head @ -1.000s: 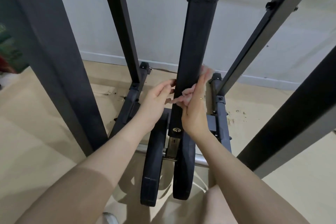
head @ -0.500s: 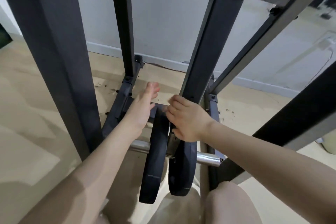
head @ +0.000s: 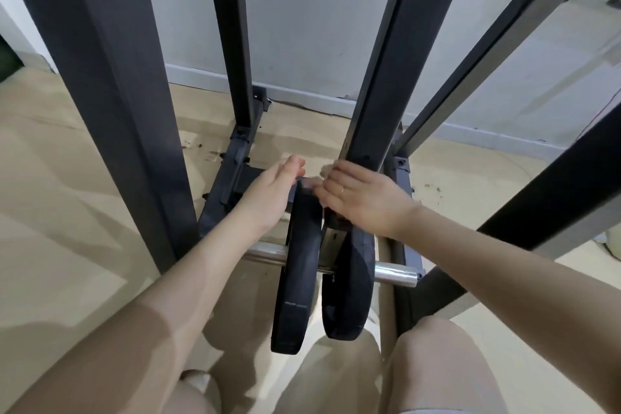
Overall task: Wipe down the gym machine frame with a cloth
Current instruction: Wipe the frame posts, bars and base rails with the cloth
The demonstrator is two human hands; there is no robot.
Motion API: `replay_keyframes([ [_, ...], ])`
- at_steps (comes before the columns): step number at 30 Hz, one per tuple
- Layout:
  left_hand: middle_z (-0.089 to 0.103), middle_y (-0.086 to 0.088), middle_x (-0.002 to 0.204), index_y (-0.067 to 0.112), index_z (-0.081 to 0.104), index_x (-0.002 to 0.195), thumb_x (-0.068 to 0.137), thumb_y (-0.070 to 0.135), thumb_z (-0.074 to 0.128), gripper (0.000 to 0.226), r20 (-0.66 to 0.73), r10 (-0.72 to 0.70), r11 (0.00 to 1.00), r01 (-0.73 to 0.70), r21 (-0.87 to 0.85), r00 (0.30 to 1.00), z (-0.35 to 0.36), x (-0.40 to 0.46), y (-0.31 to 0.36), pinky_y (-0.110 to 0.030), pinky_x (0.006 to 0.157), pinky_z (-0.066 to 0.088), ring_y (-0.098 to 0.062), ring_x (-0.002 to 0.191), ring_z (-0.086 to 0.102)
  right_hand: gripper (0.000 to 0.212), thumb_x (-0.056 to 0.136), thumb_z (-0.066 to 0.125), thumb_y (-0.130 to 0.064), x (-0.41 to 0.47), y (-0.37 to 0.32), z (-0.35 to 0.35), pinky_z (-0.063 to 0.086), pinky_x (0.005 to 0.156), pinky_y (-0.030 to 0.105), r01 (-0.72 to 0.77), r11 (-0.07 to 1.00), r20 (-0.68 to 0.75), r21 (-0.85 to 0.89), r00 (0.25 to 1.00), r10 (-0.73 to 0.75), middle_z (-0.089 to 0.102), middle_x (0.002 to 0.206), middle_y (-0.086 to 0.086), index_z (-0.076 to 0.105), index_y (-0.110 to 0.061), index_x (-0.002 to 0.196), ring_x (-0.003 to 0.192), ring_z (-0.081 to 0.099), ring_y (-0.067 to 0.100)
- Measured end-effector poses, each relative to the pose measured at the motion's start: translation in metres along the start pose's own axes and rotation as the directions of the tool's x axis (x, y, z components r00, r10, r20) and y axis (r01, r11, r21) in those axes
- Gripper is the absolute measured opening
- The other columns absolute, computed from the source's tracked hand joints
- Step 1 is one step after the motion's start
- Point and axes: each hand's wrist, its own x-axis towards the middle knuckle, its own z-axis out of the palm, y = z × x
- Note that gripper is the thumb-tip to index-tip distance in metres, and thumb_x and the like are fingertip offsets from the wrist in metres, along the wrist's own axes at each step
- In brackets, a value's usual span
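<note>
The black gym machine frame fills the view, and its central upright beam (head: 403, 60) runs down to two black weight plates (head: 299, 262) on a steel bar (head: 395, 274). My right hand (head: 363, 202) is at the foot of that beam, fingers curled over a small pale pink cloth (head: 313, 182) that is mostly hidden under them. My left hand (head: 272, 191) lies beside it with straight fingers, touching the top edge of the left plate.
A thick black post (head: 111, 94) stands at the left and a thinner upright (head: 232, 44) behind it. Slanted braces (head: 497, 54) cross on the right. The beige floor (head: 67, 212) meets a white wall behind. My knees show at the bottom.
Both hands have slid down the central beam from its middle to its foot at the weight plates. The left hand has come off the beam onto the left plate.
</note>
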Motion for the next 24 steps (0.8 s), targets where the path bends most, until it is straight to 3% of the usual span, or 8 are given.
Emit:
replay_keyframes([
  [4, 0.054, 0.007, 0.124, 0.021, 0.048, 0.132, 0.102, 0.040, 0.024, 0.043, 0.003, -0.008, 1.000, 0.008, -0.001, 1.000, 0.009, 0.001, -0.006, -0.035, 0.108, 0.035, -0.011, 0.122, 0.048, 0.040, 0.097, 0.045, -0.006, -0.010, 0.018, 0.000, 0.028, 0.115, 0.041, -0.225, 0.971, -0.186, -0.074, 0.960, 0.209, 0.048, 0.144, 0.010, 0.052, -0.006, 0.136, 0.137, 0.039, 0.026],
  [7, 0.053, 0.005, 0.129, 0.016, 0.047, 0.135, 0.103, 0.031, 0.027, 0.041, -0.003, 0.035, 0.999, -0.035, 0.002, 0.999, 0.022, -0.002, -0.003, -0.006, 0.089, 0.040, -0.006, 0.119, 0.048, 0.056, 0.092, 0.043, -0.004, -0.033, -0.036, 0.026, 0.017, 0.119, 0.042, -0.264, 0.964, -0.067, 0.038, 0.962, 0.266, 0.034, 0.152, 0.011, 0.034, -0.008, 0.147, 0.145, 0.021, 0.028],
  [10, 0.041, 0.000, 0.142, 0.017, 0.033, 0.145, 0.103, 0.029, 0.029, 0.044, 0.035, -0.048, 0.995, 0.051, -0.087, 0.998, 0.033, -0.003, -0.002, 0.003, 0.062, 0.041, 0.000, 0.112, 0.041, 0.054, 0.092, 0.035, -0.008, -0.049, -0.061, 0.043, 0.002, 0.121, 0.037, -0.139, 0.989, 0.123, 0.050, 0.984, 0.132, 0.047, 0.144, 0.008, 0.033, -0.010, 0.146, 0.138, 0.035, 0.025],
  [13, 0.041, 0.004, 0.144, 0.019, 0.036, 0.145, 0.102, 0.035, 0.030, 0.046, 0.014, -0.051, 0.995, 0.052, -0.086, 0.999, 0.035, -0.005, -0.012, -0.007, 0.089, 0.039, -0.004, 0.124, 0.044, 0.053, 0.090, 0.029, -0.008, -0.052, -0.038, 0.035, 0.007, 0.118, 0.036, -0.023, 0.996, 0.136, 0.088, 0.991, 0.011, 0.059, 0.133, 0.007, 0.044, -0.012, 0.141, 0.126, 0.052, 0.023],
  [16, 0.047, 0.006, 0.141, 0.021, 0.043, 0.141, 0.102, 0.040, 0.029, 0.046, 0.040, -0.014, 0.999, 0.013, 0.037, 0.999, 0.032, -0.007, -0.023, -0.028, 0.114, 0.025, -0.007, 0.133, 0.038, 0.048, 0.092, 0.032, -0.005, -0.057, -0.012, 0.027, 0.019, 0.115, 0.039, -0.179, 0.979, -0.007, 0.101, 0.984, 0.180, 0.058, 0.133, 0.010, 0.045, -0.010, 0.138, 0.128, 0.046, 0.027],
  [18, 0.040, 0.006, 0.147, 0.023, 0.040, 0.143, 0.101, 0.045, 0.027, 0.049, 0.070, -0.016, 0.996, 0.010, 0.086, 0.997, 0.032, -0.009, -0.026, -0.035, 0.118, 0.020, -0.007, 0.138, 0.030, 0.044, 0.096, 0.032, -0.006, -0.061, -0.019, 0.030, 0.015, 0.117, 0.039, -0.263, 0.955, -0.074, 0.135, 0.959, 0.275, 0.052, 0.139, 0.012, 0.040, -0.009, 0.139, 0.132, 0.040, 0.030],
  [22, 0.034, 0.007, 0.151, 0.024, 0.035, 0.145, 0.102, 0.041, 0.023, 0.048, 0.063, -0.046, 0.990, 0.037, 0.139, 0.997, 0.039, -0.007, -0.022, -0.033, 0.118, 0.017, -0.008, 0.140, 0.026, 0.053, 0.091, 0.027, -0.010, -0.067, -0.045, 0.041, 0.010, 0.117, 0.038, -0.022, 0.970, 0.107, 0.241, 0.994, -0.004, 0.050, 0.142, 0.009, 0.048, -0.012, 0.140, 0.133, 0.045, 0.027],
  [24, 0.041, 0.014, 0.143, 0.025, 0.040, 0.142, 0.103, 0.039, 0.023, 0.045, 0.061, -0.029, 0.994, 0.022, 0.108, 0.998, 0.044, -0.006, -0.020, -0.025, 0.113, 0.022, -0.004, 0.135, 0.033, 0.052, 0.089, 0.029, -0.009, -0.066, -0.038, 0.037, 0.016, 0.114, 0.039, -0.014, 0.970, 0.128, 0.243, 0.992, -0.017, 0.058, 0.134, 0.006, 0.057, -0.013, 0.133, 0.125, 0.054, 0.024],
])
